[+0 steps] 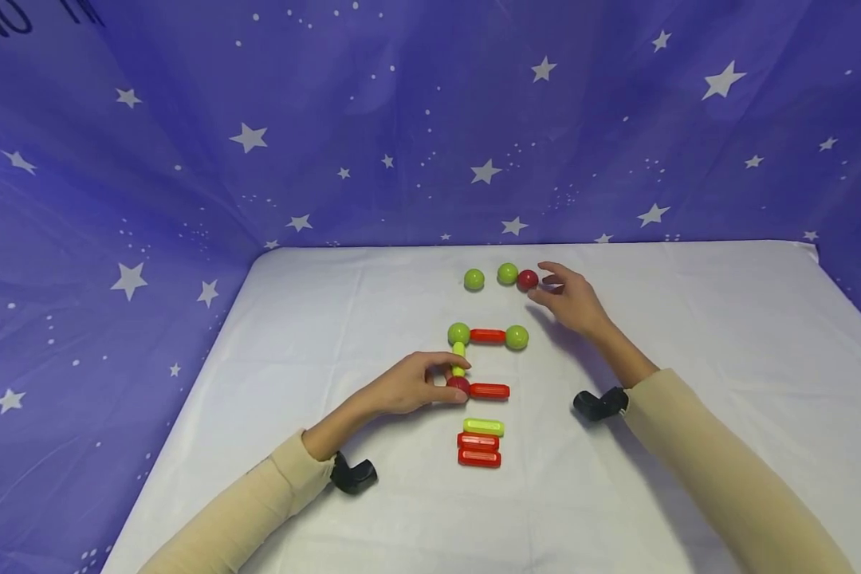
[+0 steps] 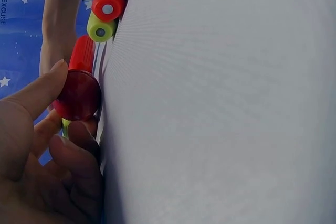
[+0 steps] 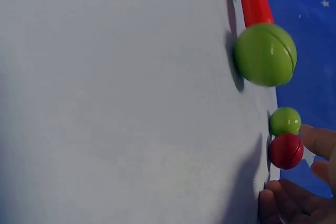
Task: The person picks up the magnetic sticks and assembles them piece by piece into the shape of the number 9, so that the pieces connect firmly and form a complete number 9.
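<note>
— While scanning from the left, noticing any firm hold?

— Yes: gripping the near red ball [image 1: 458,387] in the left hand [image 1: 407,384], with thumb and fingers clamped round it, down on the white cloth [image 1: 294,319].

— Linking to what?

— Running away from the body along a lime upright rod [image 1: 458,351] to a green corner ball [image 1: 458,333], then rightward along the upper red rod [image 1: 488,336] to a green end ball [image 1: 516,337]. Also extending right from the gripped ball along the lower red rod [image 1: 489,391], ending ball-less.

— Doing which step?

— Apparently adding a ball while steadying the near corner. Hovering at the far red ball [image 1: 528,280] with the right hand [image 1: 572,303], with fingertips parted; not telling whether touching.

— Calling for what next?

— Probably for pinching that ball cleanly and bringing it to the lower red rod's bare end.

— Lying around, left to right?

— Resting nearest the body, a loose lime rod [image 1: 484,427] and two loose red rods [image 1: 479,458]; sitting at the back, a lone green ball [image 1: 474,279], then a second green ball [image 1: 507,273], seemingly touching the far red one.

— Standing in the way?

— Possibly risking a nudge to that neighbour, then a bump against the green end ball, sitting right between.
</note>
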{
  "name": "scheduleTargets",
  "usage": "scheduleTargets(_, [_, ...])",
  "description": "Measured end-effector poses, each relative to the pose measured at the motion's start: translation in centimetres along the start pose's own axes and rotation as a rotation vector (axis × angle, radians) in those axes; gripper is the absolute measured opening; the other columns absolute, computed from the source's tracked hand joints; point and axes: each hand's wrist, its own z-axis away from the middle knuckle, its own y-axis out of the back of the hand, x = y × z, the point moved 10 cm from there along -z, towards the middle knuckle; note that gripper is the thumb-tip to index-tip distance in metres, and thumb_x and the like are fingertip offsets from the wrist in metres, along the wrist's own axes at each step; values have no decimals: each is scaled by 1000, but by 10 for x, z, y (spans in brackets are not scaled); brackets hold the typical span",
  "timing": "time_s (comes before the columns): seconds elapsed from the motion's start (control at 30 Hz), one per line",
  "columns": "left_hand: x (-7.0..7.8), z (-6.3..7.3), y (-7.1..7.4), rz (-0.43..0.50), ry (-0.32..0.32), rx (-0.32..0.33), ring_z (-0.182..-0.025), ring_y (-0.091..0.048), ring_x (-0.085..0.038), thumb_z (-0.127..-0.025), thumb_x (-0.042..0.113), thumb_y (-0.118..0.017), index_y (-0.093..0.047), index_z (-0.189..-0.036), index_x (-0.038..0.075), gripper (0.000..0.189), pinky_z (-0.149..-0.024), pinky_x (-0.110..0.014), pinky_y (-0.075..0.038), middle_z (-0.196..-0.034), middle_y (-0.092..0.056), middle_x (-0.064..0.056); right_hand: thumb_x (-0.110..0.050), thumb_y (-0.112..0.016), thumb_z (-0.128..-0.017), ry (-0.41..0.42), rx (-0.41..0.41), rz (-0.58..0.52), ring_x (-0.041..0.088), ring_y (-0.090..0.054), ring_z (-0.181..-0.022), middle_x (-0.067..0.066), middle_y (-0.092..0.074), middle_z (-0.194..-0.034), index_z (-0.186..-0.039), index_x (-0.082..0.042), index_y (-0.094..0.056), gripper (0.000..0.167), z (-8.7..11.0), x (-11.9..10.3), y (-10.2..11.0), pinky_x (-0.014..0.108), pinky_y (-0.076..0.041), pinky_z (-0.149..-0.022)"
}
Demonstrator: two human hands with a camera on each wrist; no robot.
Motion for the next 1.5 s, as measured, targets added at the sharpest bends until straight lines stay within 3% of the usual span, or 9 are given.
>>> scheduleTargets(0.17, [-1, 0, -2, 4, 0, -4, -76, -50, -15, -86, 30, -79, -65, -126, 16, 46, -65, -27, -40, -99, -60, 4, -19, -67, -95, -7, -64, 55, 43, -50, -124, 28, -51, -136, -151, -1, -33, 69, -12, 3, -7, 52, -44, -96])
scheduleTargets(0.33, [0, -1, -2, 1, -4, -7, -76, -50, -15, -85, 32, -79, -65, -127, 16, 46, -66, -27, -40, -99, -61, 4, -21, -67, -95, 9, -93, 115, 44, -48, -125, 27, -49, -139, -150, -1, -35, 66, -17, 4, -11, 55, -36, -103])
scheduleTargets(0.63, [-1, -2, 1, -6, -8, 1, -79, -51, -17, -85, 32, -79, -65, -127, 16, 47, -69, -29, -41, -99, -60, 4, -21, -64, -96, -15, -34, 165, 43, -44, -129, 24, -54, -135, -138, -1, -51, 48, -19, 4, -14, 58, -30, -105])
scheduleTargets(0.83, [-1, -2, 0, -1, -16, -2, -78, -50, -18, -86, 31, -79, -65, -126, 15, 46, -68, -28, -41, -99, -60, 3, -22, -63, -97, -52, -37, 162, 43, -43, -130, 25, -53, -136, -139, -2, -50, 48, -19, 6, -13, 56, -29, -107])
scheduleTargets(1.5, [-2, -2, 0, -4, -18, 1, -74, -49, -16, -86, 31, -79, -65, -126, 15, 45, -65, -27, -40, -98, -60, 3, -25, -62, -98, -57, -19, 197, 42, -43, -130, 25, -53, -136, -140, -1, -49, 51, -19, 8, -14, 54, -29, -107])
